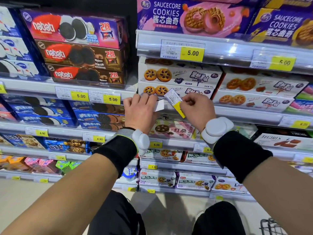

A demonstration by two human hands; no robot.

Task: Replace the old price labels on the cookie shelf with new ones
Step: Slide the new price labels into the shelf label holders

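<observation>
Head view | right hand [197,111] pinches price label [174,100], tilted at the shelf rail [245,114] below the jam-cookie boxes [177,89] | left hand [141,109], fingers curled, holds a white slip [159,106] | label likely thin, light, bendy: grip its edge, avoid creasing.

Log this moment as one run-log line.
step: label swap | right hand: pinches price label, tilted at shelf rail | left hand: holds white slip at rail | label not seated
</observation>
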